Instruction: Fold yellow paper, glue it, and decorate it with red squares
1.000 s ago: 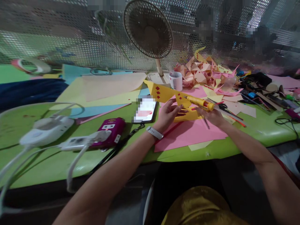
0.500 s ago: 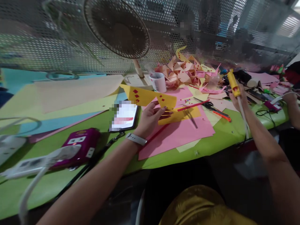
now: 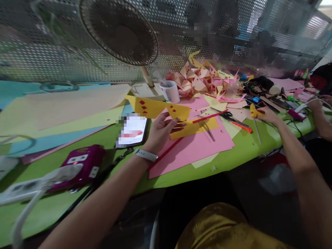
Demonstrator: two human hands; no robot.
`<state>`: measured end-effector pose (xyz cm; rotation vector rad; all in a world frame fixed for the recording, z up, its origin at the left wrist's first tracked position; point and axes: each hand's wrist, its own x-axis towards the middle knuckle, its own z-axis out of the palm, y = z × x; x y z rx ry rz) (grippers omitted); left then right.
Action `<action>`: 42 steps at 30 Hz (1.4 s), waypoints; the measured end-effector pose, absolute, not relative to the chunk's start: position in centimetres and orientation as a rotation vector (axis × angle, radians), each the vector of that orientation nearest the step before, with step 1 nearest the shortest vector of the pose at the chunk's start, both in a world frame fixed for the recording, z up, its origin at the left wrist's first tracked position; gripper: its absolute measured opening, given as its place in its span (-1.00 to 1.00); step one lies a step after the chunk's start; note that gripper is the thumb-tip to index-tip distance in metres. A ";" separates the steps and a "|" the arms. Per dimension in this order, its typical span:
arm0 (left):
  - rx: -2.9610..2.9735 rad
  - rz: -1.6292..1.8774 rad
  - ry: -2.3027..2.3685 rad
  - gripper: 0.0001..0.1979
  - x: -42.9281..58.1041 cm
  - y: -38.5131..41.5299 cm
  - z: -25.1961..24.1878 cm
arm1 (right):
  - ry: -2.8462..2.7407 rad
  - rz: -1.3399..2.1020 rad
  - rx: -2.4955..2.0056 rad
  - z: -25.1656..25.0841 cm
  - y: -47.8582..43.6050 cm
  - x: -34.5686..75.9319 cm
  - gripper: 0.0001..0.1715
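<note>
My left hand (image 3: 162,129) pinches a folded yellow paper strip (image 3: 153,107) with red diamond shapes on it, above a pink sheet (image 3: 178,157). At the right, my right hand (image 3: 268,115) is closed on a yellow hot glue gun (image 3: 253,110), its grip partly hidden by the fingers. A whitish glue stick (image 3: 257,132) points from it towards the table's front edge. Between the hands are tweezers (image 3: 207,128), a thin red strip (image 3: 210,116), another yellow strip (image 3: 190,130) and black scissors (image 3: 223,114) near an orange cutter (image 3: 242,126).
A phone (image 3: 132,129) lies left of my left hand, near a purple power adapter (image 3: 80,164) with a white plug. Behind stand a fan (image 3: 121,34), a white cup (image 3: 171,92) and a heap of folded paper (image 3: 199,81). Another person's hand (image 3: 316,107) is at far right.
My right hand has lowered the glue gun from upright above the table down to the tabletop. My left hand keeps its hold on the yellow strip. The view has shifted slightly.
</note>
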<state>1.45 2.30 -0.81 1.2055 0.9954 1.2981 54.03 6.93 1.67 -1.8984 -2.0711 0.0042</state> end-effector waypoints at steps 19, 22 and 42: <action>1.187 1.381 1.031 -0.59 0.8 2.7 -0.4 | -2.377 0.591 -1.680 3.2 0.2 27.8 -0.72; 1.165 1.389 1.021 -0.62 0.8 2.8 -0.4 | -1.994 0.899 -1.680 4.1 0.6 29.0 -0.80; 1.178 1.366 1.031 -0.60 0.7 2.8 -0.6 | -1.886 0.571 -1.353 6.1 7.1 28.3 -0.72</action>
